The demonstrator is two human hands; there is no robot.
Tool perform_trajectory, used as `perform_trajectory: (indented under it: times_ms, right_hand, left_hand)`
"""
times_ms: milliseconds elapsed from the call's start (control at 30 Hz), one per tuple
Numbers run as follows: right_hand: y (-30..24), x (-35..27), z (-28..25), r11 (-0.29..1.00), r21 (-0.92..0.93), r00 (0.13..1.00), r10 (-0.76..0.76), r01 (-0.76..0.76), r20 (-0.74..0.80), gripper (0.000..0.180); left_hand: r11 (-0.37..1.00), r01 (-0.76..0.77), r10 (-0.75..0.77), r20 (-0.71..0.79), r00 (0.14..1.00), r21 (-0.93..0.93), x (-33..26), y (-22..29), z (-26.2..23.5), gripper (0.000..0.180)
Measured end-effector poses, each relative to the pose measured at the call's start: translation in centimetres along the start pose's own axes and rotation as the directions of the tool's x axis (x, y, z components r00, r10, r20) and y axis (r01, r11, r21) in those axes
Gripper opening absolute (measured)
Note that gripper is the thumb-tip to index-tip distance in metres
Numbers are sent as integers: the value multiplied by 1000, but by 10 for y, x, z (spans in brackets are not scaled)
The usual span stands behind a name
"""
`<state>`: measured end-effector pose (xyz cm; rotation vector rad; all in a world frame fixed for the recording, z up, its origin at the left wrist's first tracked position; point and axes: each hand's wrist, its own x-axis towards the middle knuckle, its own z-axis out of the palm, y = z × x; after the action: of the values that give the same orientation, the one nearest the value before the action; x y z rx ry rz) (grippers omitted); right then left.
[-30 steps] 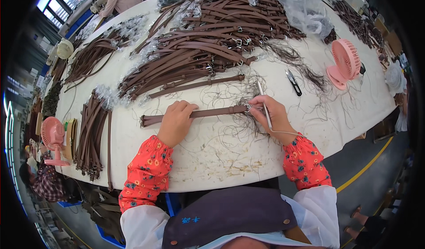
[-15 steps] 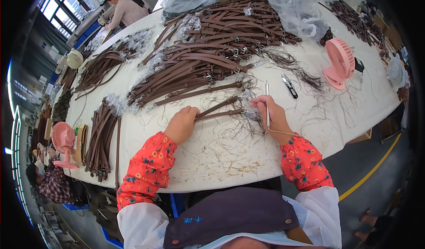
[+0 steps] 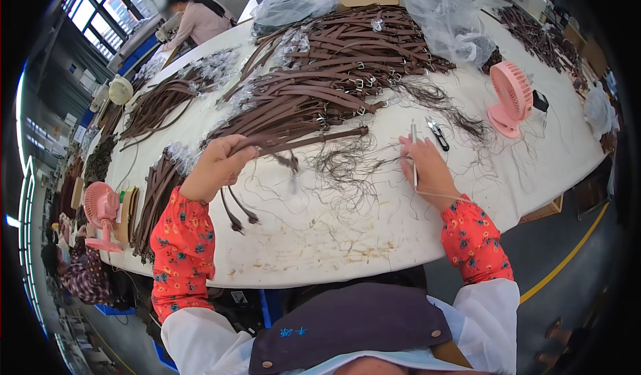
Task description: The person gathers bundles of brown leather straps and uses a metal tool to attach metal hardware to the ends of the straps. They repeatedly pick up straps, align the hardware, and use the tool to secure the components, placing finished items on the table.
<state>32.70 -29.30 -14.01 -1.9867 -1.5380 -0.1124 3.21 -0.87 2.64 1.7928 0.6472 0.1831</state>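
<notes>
My left hand (image 3: 217, 168) is raised over the left part of the table, fingers closed on a thin brown leather strap (image 3: 234, 209) whose ends dangle below it, partly smeared by motion. Just beyond lies the big heap of brown leather belts (image 3: 320, 101) with metal buckles; one belt (image 3: 334, 135) sticks out at its near edge. In my right hand (image 3: 431, 171) is a slim pale pen-like tool (image 3: 414, 148), pointing away from me, with a cord running back past the wrist. Between the hands spreads a tangle of dark threads (image 3: 347, 168).
Black-handled thread snips (image 3: 437, 135) lie beyond my right hand, near a pink fan (image 3: 513, 98). Another pink fan (image 3: 102, 213) stands at left, beside a belt bundle (image 3: 157, 201). Clear plastic bags (image 3: 444, 15) lie at the back. A person (image 3: 197, 18) sits far left.
My left hand has moved left and up with the strap, off the table middle, and the strap's ends now swing. My right hand has shifted slightly right, still with the pen-like tool.
</notes>
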Motion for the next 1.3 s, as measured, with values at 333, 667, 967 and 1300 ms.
perform_trajectory:
  times_ms: [333,667,967,1300]
  right_hand:
    - [-6,7,31,994,78,977,-94,81,191,12]
    - [8,-3,28,1000,25,1000,-13,12,25,13]
    - [0,-2,25,1000,15,999,9,-9,38,17]
    - [9,9,3,973,-196,975,-152,120,-160,20]
  left_hand:
    - [889,-109,23,-194,981,-445,-35,-7,-55,32]
    - [954,-209,90,-462,882,-213,-108,-10,-143,38]
    - [642,359,305,-655,691,678,-134,-118,-246,40]
    - [291,614,389,-677,624,733,-149,-305,-236,46]
